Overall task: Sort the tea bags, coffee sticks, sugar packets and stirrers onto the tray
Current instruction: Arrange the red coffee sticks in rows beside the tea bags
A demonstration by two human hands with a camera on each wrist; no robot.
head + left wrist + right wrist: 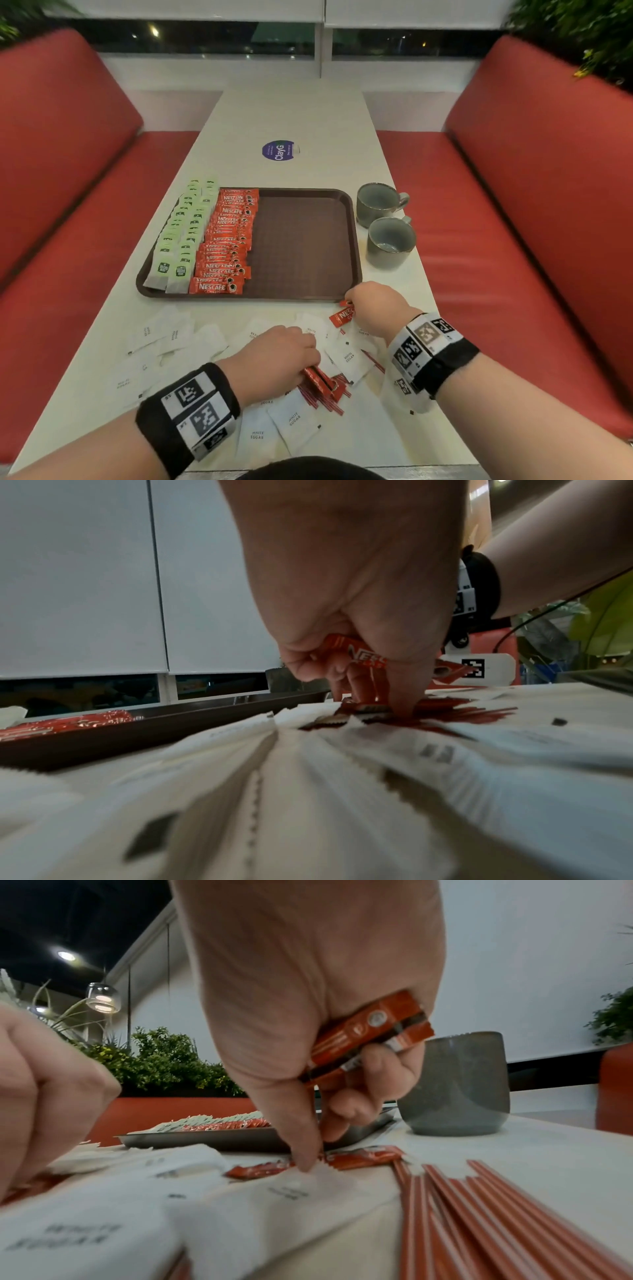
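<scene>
The brown tray (pixel 301 240) holds rows of green tea bags (pixel 185 233) along its left side and red coffee sticks (pixel 226 240) beside them; its right half is bare. In front of it, white sugar packets (pixel 294 419) and red-and-white stirrers (pixel 479 1204) lie loose on the table. My left hand (pixel 291 353) grips a coffee stick (pixel 359 656) in its palm and presses fingertips on more sticks (pixel 377 707) on the table. My right hand (pixel 373 308) holds a few coffee sticks (pixel 369 1031) in its curled fingers and pinches at another one (pixel 363 1156) by the tray's near right corner.
Two grey cups (pixel 390 243) (pixel 376 202) stand right of the tray, close to the table's right edge. A round blue sticker (pixel 279 150) lies beyond the tray. Red bench seats (pixel 68 205) flank the white table (pixel 291 113).
</scene>
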